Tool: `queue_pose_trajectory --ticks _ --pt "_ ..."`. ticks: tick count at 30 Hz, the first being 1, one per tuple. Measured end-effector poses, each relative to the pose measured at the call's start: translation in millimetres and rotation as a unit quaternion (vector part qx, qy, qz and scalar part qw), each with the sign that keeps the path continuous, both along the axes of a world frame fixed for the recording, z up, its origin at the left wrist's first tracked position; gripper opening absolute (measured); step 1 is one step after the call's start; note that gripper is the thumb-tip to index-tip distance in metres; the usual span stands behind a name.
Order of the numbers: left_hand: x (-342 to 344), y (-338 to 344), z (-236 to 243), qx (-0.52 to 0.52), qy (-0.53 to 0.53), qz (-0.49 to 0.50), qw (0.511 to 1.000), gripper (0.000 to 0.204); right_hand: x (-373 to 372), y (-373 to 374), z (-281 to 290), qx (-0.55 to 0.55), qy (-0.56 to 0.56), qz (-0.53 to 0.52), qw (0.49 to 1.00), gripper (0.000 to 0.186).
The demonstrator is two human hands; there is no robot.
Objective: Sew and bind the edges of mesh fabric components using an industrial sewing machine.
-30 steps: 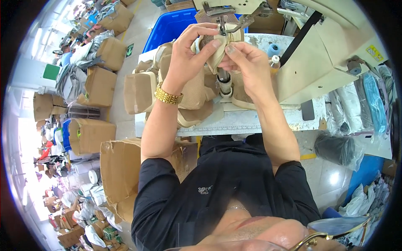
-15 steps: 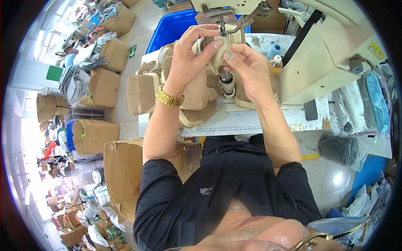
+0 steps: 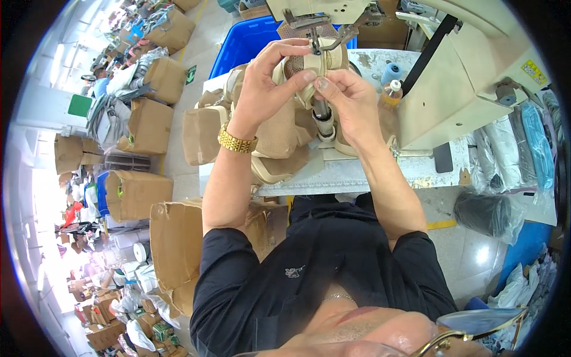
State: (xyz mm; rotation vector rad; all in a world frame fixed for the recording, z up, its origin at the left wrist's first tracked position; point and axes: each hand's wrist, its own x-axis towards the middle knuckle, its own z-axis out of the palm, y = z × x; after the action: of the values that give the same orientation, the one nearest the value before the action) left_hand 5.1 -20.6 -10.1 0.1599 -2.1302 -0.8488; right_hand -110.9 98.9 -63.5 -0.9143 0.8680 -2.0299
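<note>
A beige mesh shoe upper (image 3: 314, 62) with cream trim sits at the top of the post of a sewing machine (image 3: 428, 95), below the presser foot (image 3: 316, 43). My left hand (image 3: 270, 83) grips the upper's left side, thumb in front and fingers reaching up beside the foot. On the other side my right hand (image 3: 354, 104) pinches the cream edge between thumb and fingers. Both thumbs nearly meet at this edge. The needle tip cannot be made out. More beige uppers (image 3: 205, 137) lie heaped on the table left of the post.
Behind the table stands a blue bin (image 3: 247, 38). An oil bottle (image 3: 391, 95) and a blue thread cone (image 3: 391, 72) are right of my right hand. A dark flat object (image 3: 442, 157) lies near the front edge. An open cardboard box (image 3: 175, 238) stands at my left.
The upper has turned slightly under the presser foot, showing more of its right side. My right hand has shifted a little left and down; my left hand keeps its grip.
</note>
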Motion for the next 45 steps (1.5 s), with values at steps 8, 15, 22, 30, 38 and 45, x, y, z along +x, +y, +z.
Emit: queue_pose_trajectory --ticks 8,15,22,30,38,45 --pt "-6.0 1.7 -1.0 -0.005 -0.001 0.021 1.0 0.032 -6.0 -1.0 1.8 0.008 -0.031 0.016 0.999 0.019" --pt "-8.5 2.8 0.3 -0.005 -0.003 0.054 0.999 0.03 -10.1 -2.6 3.9 0.013 -0.041 0.022 0.999 0.02" --pt "-10.3 1.1 2.7 0.084 -0.03 0.06 0.994 0.026 -10.8 -4.2 9.1 0.032 -0.015 0.022 0.999 0.02" --pt "-11.4 1.7 1.8 0.124 -0.033 0.061 0.99 0.024 -3.6 -5.6 10.0 0.034 -0.022 -0.017 0.999 0.02" --pt "-11.9 3.1 -0.9 0.096 -0.02 0.087 0.991 0.023 -6.9 -8.8 11.8 0.012 -0.023 -0.011 1.0 0.021" --pt "-12.2 17.1 11.7 0.082 -0.053 0.143 0.985 0.022 -7.5 -10.3 15.1 0.037 -0.016 -0.042 0.998 0.022"
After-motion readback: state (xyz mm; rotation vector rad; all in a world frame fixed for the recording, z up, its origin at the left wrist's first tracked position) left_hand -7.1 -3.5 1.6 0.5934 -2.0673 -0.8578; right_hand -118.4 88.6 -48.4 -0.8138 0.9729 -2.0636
